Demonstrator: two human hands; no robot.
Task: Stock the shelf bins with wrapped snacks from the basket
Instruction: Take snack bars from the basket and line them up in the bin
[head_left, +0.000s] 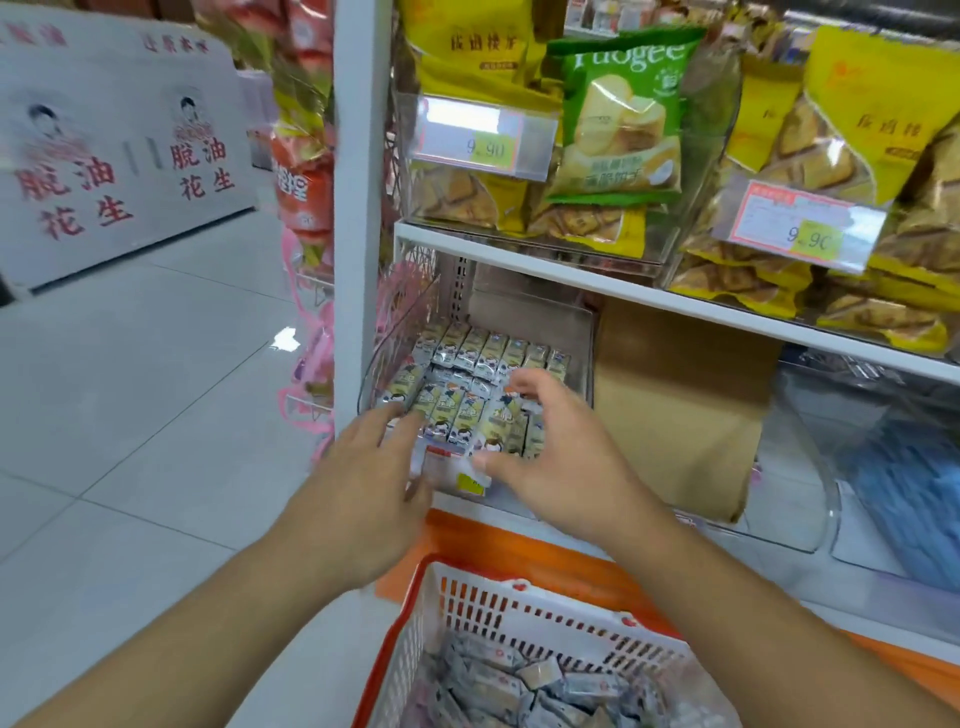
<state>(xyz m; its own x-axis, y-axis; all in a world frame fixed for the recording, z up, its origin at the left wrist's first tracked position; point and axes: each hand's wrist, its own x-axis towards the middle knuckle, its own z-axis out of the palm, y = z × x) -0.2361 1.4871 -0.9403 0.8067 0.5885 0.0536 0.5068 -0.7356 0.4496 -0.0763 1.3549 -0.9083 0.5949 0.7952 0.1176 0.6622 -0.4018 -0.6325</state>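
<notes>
both hands out at the clear bin (395, 332) on the lower shelf, neither one wrapped round anything as far as i can see. left hand (358, 488) has fingers straight and spread, tips resting on the front-left row of wrapped snacks (467, 410) at the bin's front edge. right hand (550, 457) is loosely cupped over the right end of that row, fingers arched above the packs, thumb down by the price tag (457, 473) on the bin front; i can't tell if its fingertips touch the packs. snacks stand in neat upright rows inside the bin, front and back. basket (498, 613), white mesh with red rim, sits just below the hands at the shelf base, loose wrapped packs (524, 686) heaped in its bottom. brown cardboard (675, 410) stands just right of the bin. upper shelf holds yellow bags (467, 52) and a green bag (618, 114) in clear bins with 9.90 tags. white sign (119, 150) with red characters far left on the tiled floor (130, 415).
</notes>
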